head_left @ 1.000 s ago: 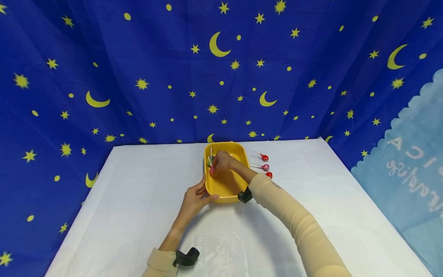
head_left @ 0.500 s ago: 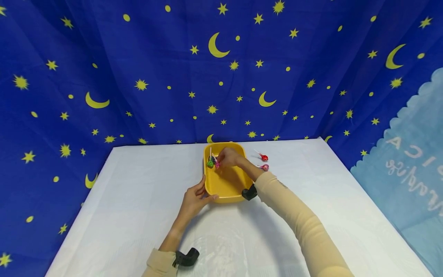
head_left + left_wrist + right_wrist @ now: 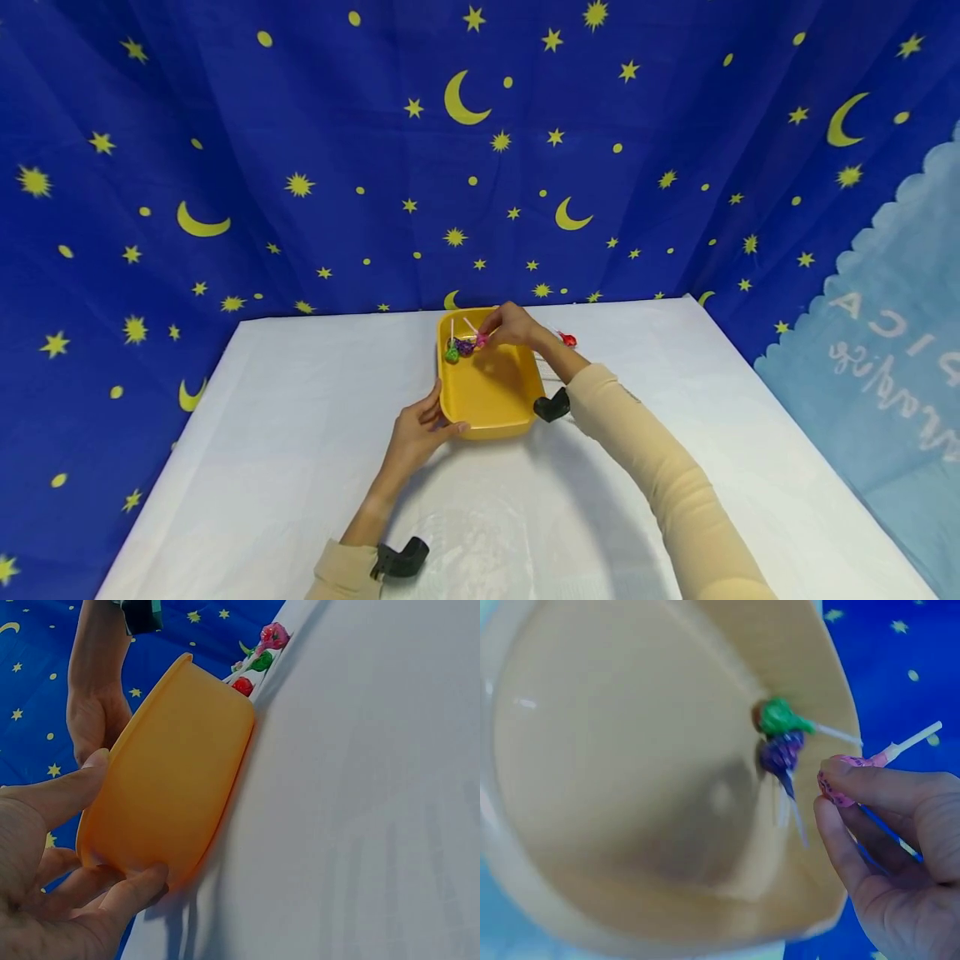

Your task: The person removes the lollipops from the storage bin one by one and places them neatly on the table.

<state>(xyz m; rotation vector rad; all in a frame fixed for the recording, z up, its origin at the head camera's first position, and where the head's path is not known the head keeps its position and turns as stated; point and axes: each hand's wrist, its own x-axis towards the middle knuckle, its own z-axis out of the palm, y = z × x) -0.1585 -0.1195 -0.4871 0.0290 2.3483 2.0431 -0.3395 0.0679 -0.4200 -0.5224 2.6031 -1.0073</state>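
Note:
A pink-wrapped lollipop (image 3: 868,760) is pinched between the thumb and fingertips of my right hand (image 3: 512,325), above the far end of a yellow plastic tray (image 3: 491,392). Inside the tray, a green lollipop (image 3: 778,717) lies against a purple lollipop (image 3: 782,752), their sticks toward the far wall. My left hand (image 3: 414,429) holds the tray's near left corner. In the left wrist view its thumb (image 3: 71,791) is at the rim, with the fingers against the outer wall.
To the right of the tray, a red lollipop (image 3: 567,339) lies on the white table (image 3: 300,467). The left wrist view shows more there: a pink one (image 3: 274,635), a green one (image 3: 262,661) and a red one (image 3: 241,686). A blue star-patterned cloth (image 3: 360,150) hangs behind.
My right hand has moved up and slightly right with the pink lollipop, away from the tray's left side, uncovering the green and purple lollipops. The left hand keeps its hold on the tray.

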